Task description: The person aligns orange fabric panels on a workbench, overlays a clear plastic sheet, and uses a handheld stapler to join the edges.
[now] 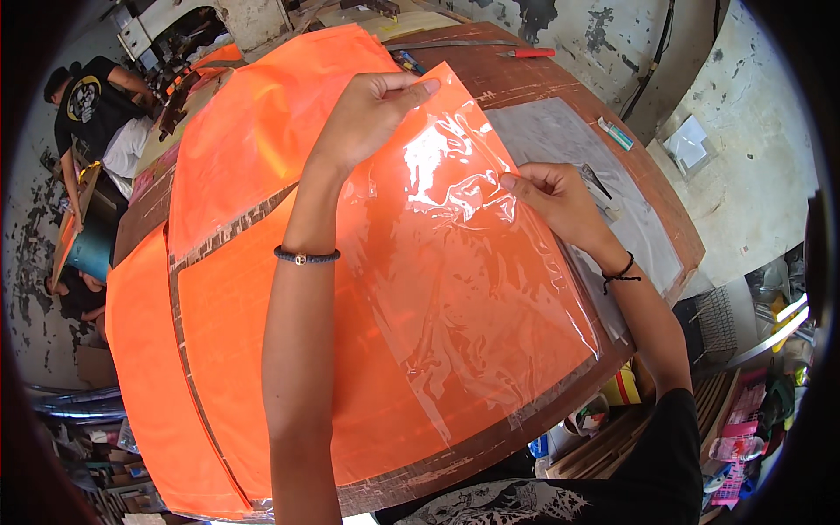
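Observation:
A glossy clear plastic sheet (pixel 472 289) lies over a bright orange sheet (pixel 350 385), and its creases catch the light. My left hand (pixel 372 114) pinches the far corner between thumb and fingers, where plastic and orange overlap. Along the right edge, my right hand (pixel 560 197) is closed on the plastic, thumb on top. Whether either hand also grips the orange layer, I cannot tell. Farther left, a larger orange piece (pixel 254 131) is spread out, and another orange strip (pixel 157 376) hangs over the table's left side.
Right of my hands, a grey sheet (pixel 569 131) covers part of the brown table (pixel 542 83). It bears a dark-handled tool (pixel 598 181). A small box (pixel 616 133), a red-handled cutter (pixel 531 52) and a metal ruler (pixel 455 43) lie beyond. Another person (pixel 101 114) bends at the far left.

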`<state>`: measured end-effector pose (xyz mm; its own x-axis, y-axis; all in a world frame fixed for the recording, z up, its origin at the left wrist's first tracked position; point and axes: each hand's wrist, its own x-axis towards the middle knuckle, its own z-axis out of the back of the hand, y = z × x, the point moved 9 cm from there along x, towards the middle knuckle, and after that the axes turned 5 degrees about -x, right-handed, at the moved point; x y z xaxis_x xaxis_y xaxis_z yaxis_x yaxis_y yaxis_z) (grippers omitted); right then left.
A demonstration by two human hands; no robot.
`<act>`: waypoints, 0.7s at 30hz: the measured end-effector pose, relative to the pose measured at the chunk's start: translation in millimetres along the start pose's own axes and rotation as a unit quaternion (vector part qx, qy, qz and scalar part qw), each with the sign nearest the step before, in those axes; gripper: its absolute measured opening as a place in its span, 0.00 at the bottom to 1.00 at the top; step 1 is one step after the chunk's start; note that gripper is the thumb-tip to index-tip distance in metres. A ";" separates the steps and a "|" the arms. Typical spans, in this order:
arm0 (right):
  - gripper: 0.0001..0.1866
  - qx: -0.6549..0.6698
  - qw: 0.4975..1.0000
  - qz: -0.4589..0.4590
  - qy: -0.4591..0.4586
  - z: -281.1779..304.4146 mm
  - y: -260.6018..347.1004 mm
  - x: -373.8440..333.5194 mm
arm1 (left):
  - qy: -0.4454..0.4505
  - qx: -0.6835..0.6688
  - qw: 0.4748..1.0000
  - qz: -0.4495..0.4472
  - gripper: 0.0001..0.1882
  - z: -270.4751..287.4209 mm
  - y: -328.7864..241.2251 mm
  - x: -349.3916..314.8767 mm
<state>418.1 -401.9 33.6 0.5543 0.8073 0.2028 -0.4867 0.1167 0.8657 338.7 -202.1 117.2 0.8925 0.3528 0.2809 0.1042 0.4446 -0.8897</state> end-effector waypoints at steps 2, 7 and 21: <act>0.17 0.062 0.997 0.035 -0.005 -1.3 2.2 0.4 | -0.010 0.000 1.000 -0.001 0.19 -1.9 -0.3 -1.1; 0.17 -0.064 0.993 -0.014 0.101 -9.1 7.1 -7.0 | -0.015 -0.009 1.000 -0.001 0.22 -1.2 1.8 0.1; 0.16 0.015 0.996 0.006 0.090 -13.7 12.8 -9.4 | -0.034 -0.003 0.999 -0.011 0.23 1.9 0.7 1.5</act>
<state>397.4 -400.1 36.5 0.4168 0.8995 0.1308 -0.4710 0.0906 0.8774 339.3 -199.6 117.7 0.8586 0.3977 0.3234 0.1261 0.4478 -0.8852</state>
